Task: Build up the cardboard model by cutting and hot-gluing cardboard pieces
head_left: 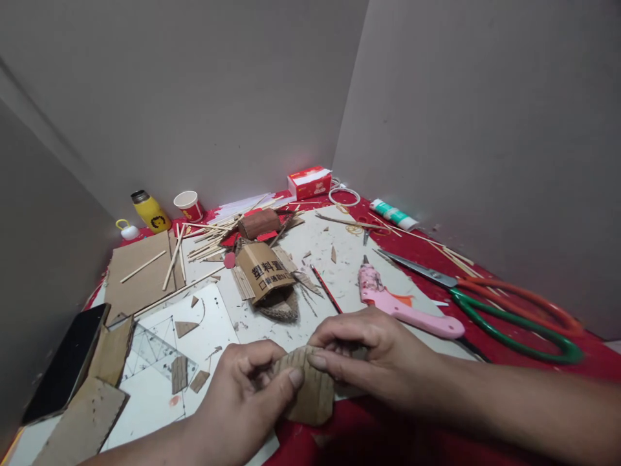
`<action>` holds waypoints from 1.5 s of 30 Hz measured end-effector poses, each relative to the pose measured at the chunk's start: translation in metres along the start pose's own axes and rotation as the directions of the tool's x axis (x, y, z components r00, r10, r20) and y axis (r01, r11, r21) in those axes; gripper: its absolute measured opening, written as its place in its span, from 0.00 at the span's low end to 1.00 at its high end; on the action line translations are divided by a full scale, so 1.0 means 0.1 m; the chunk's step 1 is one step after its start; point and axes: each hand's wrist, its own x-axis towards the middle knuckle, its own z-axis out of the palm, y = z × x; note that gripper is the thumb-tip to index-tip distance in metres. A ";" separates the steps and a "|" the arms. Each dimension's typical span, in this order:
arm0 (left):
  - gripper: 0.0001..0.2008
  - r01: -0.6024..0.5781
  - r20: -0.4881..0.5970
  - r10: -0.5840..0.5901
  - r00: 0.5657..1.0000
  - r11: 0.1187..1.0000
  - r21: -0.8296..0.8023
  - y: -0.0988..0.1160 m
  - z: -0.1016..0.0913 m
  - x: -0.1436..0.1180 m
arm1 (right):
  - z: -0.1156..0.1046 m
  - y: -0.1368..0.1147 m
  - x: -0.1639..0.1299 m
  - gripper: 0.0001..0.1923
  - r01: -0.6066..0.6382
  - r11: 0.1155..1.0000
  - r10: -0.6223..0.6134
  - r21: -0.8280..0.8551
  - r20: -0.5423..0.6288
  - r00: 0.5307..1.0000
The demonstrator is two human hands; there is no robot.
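- So both hands are on one small cardboard piece (310, 391), low in the middle of the view, right at the near edge of the table (436, 259).
- Left hand (242, 395) has it clamped: thumb pressed flat on the top face near the upper left corner, the other fingers curled in underneath where I can't really see them.
- Right hand (373, 356) comes in from the other side and pinches the top edge, fingertips closed down on the cardboard, nearly meeting the left thumb.
- The piece sits between the two grips. Left hand carries the lower-left bulk of it, right hand only has the upper right rim. It looks roughly as tall as it is wide, rounded at the bottom, ribs running up and down, so there's no strong long axis.
- Bottom edge hangs free over the red cloth (596, 362), not touching anything as far as I can tell.
- Just beyond the right hand lies a pink glue gun (402, 307), nozzle pointing away, clearly nearer to that hand than the left.
- Further right are the big scissors (509, 304) with orange and green handles.
- Straight ahead, past the hands, is a cardboard model (266, 278) with printed characters, and behind it a scatter of wooden sticks (208, 243).
- Off to the left there's a clear set square (155, 353) on white paper.
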 end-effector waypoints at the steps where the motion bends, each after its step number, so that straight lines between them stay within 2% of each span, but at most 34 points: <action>1: 0.19 0.026 0.015 -0.025 1.000 0.999 -0.038 -0.01 0.01 0.01 | 0.00 0.01 -0.02 0.14 0.052 0.998 -0.053 -0.040 -0.007 0.999; 3: 0.18 0.067 0.057 -0.062 0.996 0.994 -0.089 -0.02 0.02 0.02 | 0.01 0.04 -0.06 0.12 0.182 0.974 -0.187 -0.137 -0.023 0.982; 6: 0.19 0.047 0.093 -0.043 0.995 0.998 -0.044 -0.02 0.01 0.05 | 0.03 0.10 -0.07 0.13 0.369 0.882 -0.395 -0.295 -0.035 0.918; 8: 0.20 0.010 0.069 -0.011 0.998 1.000 0.019 -0.01 0.01 0.06 | 0.05 0.13 -0.06 0.14 0.403 0.852 -0.441 -0.333 -0.044 0.896; 10: 0.20 0.020 0.039 -0.021 0.999 0.999 0.045 -0.01 0.00 0.06 | 0.05 0.14 -0.05 0.13 0.352 0.898 -0.378 -0.264 -0.054 0.924; 13: 0.18 0.079 0.049 -0.079 0.996 0.997 -0.003 -0.01 -0.01 0.09 | 0.03 0.11 -0.04 0.11 0.167 0.985 -0.169 -0.035 -0.058 0.984; 16: 0.17 0.123 0.120 -0.114 0.986 0.990 -0.071 -0.03 -0.02 0.10 | 0.00 0.07 -0.04 0.11 -0.002 0.991 0.005 0.132 -0.026 1.000; 18: 0.16 0.126 0.125 -0.115 0.985 0.989 -0.081 -0.04 -0.02 0.10 | 0.00 0.07 -0.03 0.12 -0.066 0.978 0.064 0.198 0.016 0.998; 21: 0.16 0.059 0.052 -0.059 0.997 0.998 0.008 -0.05 -0.01 0.09 | 0.01 0.09 -0.03 0.12 -0.029 0.993 0.029 0.117 0.003 1.000; 24: 0.17 -0.020 -0.015 0.023 1.000 0.990 0.138 -0.05 0.01 0.07 | 0.03 0.10 -0.02 0.11 0.136 0.981 -0.148 -0.137 -0.078 0.986; 26: 0.17 -0.035 -0.040 0.041 0.998 0.989 0.141 -0.04 0.02 0.06 | 0.03 0.09 0.00 0.11 0.180 0.968 -0.195 -0.174 -0.076 0.978; 28: 0.16 -0.018 -0.066 0.023 0.998 0.997 0.078 -0.02 0.02 0.05 | 0.01 0.05 0.03 0.10 0.110 0.993 -0.113 -0.044 -0.057 0.992; 30: 0.15 -0.005 -0.112 0.005 0.994 1.000 0.001 0.02 0.01 0.06 | -0.01 0.01 0.06 0.08 -0.042 0.990 0.049 0.135 -0.045 0.998; 32: 0.12 0.002 -0.159 -0.014 0.987 0.997 -0.072 0.07 -0.01 0.07 | -0.03 -0.01 0.09 0.11 -0.179 0.948 0.192 0.265 -0.024 0.981; 34: 0.10 0.007 -0.175 -0.031 0.984 0.990 -0.140 0.10 -0.03 0.09 | -0.03 -0.03 0.10 0.15 -0.262 0.899 0.270 0.350 0.027 0.962; 38: 0.09 0.050 -0.122 -0.077 0.990 0.976 -0.210 0.09 -0.06 0.13 | 0.00 -0.02 0.11 0.20 -0.328 0.830 0.317 0.452 0.103 0.943; 45: 0.12 0.069 -0.074 -0.088 0.993 0.972 -0.224 -0.01 -0.09 0.13 | 0.02 0.02 0.10 0.21 -0.353 0.823 0.345 0.445 0.102 0.933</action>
